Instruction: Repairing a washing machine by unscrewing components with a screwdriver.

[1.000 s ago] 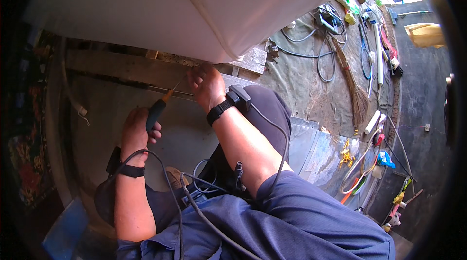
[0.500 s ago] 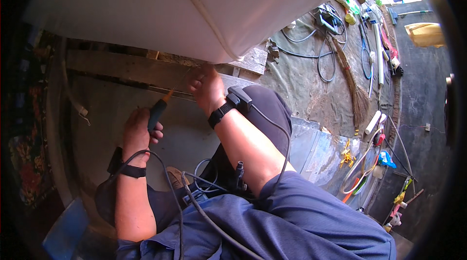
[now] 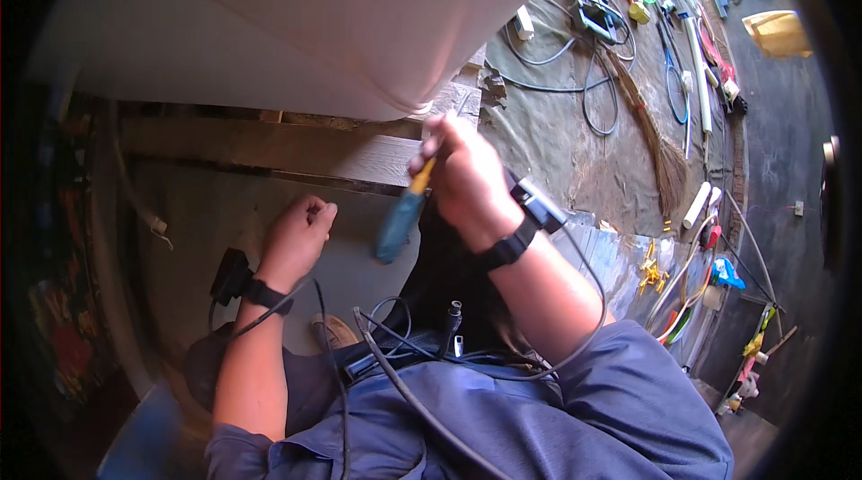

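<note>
My right hand is closed around the yellow neck of a screwdriver. Its blue-green handle hangs down toward my lap, and a thin shaft sticks out above my fingers. The hand is just below the lower corner of a large white smooth-sided body. Lower down on the left, my left hand is in the air above the grey surface, apart from the screwdriver. Its fingers are bent with thumb and fingertips together; whatever they may hold is hidden.
A wooden beam runs under the white body. Black cables loop across my lap. On the right lie a straw broom, coiled dark cable, white pipes and yellow pieces on a grey cloth.
The screwdriver has passed from my left hand to my right. My right hand has moved right, and my left hand has shifted slightly right, its fingers now drawn together.
</note>
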Tool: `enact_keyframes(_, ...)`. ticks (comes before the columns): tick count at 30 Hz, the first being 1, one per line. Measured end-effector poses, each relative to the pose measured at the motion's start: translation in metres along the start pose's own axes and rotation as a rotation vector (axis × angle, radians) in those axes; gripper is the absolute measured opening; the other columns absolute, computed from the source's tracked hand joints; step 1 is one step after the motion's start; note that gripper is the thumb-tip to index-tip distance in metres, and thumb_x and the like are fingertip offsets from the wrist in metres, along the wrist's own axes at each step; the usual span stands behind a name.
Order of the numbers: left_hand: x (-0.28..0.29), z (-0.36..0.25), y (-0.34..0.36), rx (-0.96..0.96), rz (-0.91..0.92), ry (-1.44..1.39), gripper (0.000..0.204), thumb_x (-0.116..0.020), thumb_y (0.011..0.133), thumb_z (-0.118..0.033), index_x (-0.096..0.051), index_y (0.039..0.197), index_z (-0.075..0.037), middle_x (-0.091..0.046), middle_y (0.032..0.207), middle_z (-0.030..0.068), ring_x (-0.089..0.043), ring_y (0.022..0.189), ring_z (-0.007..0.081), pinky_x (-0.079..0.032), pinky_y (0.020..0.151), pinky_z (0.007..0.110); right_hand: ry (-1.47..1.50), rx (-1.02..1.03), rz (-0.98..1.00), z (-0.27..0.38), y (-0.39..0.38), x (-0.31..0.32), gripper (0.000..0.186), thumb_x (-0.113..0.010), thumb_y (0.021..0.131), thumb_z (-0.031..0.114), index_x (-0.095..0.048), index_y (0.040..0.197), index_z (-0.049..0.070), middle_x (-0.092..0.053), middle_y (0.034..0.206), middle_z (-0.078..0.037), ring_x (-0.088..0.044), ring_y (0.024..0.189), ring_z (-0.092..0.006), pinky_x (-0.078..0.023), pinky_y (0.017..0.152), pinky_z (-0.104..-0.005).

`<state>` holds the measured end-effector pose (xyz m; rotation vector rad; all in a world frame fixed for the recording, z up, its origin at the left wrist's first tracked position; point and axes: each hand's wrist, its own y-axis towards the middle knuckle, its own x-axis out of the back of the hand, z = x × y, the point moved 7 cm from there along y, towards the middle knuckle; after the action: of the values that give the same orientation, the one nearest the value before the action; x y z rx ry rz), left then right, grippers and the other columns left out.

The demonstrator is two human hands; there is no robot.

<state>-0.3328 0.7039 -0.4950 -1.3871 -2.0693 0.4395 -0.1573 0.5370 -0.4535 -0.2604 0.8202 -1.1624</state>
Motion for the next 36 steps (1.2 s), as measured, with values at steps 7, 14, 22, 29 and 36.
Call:
enact_keyframes(7,-0.031,-0.048,0.065,-0.252,-0.220,0.639,0.034,-0.058,0.089,-0.035,-0.057,0.098,-0.003,-0.065,0.088,0.0181,-0.063,0.086,0.0394,-0.050,0.073,0.046,-0.479,0.040,-0.091,0.051,0.115,0.061,0.022,-0.053,0.094,0.024,-0.057,0.101,0.004,-0.053,0.074,-0.004,-0.050,0.054,-0.0147,-0.043,0.050,-0.0295)
enact_keyframes(14,-0.059,-0.077,0.101,-0.533,-0.426,0.564,0.039,-0.055,0.089,-0.034,-0.055,0.109,-0.001,-0.062,0.105,0.0245,-0.058,0.095,0.0445,-0.048,0.080,0.051,-1.468,0.757,-0.262,0.057,0.164,0.066,0.029,-0.053,0.092,0.030,-0.060,0.097,0.002,-0.066,0.081,-0.019,-0.065,0.074,-0.0352,-0.050,0.068,-0.0441)
enact_keyframes(22,-0.056,-0.050,0.115,-0.169,-0.254,0.141,0.032,-0.053,0.094,-0.034,-0.058,0.088,-0.003,-0.061,0.066,0.0067,-0.063,0.061,0.0188,-0.048,0.053,0.034,-1.442,0.713,-0.099,0.046,0.158,0.056,0.024,-0.051,0.092,0.024,-0.059,0.089,0.002,-0.064,0.085,-0.022,-0.063,0.081,-0.0401,-0.049,0.073,-0.0468)
enact_keyframes(29,-0.058,-0.028,0.106,0.029,-0.314,-0.369,0.030,-0.057,0.091,-0.040,-0.061,0.094,-0.010,-0.056,0.065,0.0031,-0.060,0.057,0.0151,-0.041,0.046,0.028,-1.414,0.683,-0.059,0.049,0.147,0.052,0.024,-0.049,0.093,0.023,-0.059,0.091,0.001,-0.064,0.089,-0.023,-0.062,0.084,-0.0408,-0.049,0.075,-0.0472)
enact_keyframes(36,-0.054,-0.050,0.113,-0.205,-0.384,0.034,0.036,-0.051,0.093,-0.042,-0.059,0.095,-0.007,-0.055,0.062,0.0042,-0.058,0.052,0.0151,-0.042,0.046,0.030,-1.406,0.628,-0.037,0.050,0.144,0.048,0.025,-0.048,0.093,0.022,-0.058,0.091,-0.001,-0.063,0.091,-0.024,-0.061,0.086,-0.0413,-0.048,0.078,-0.0473)
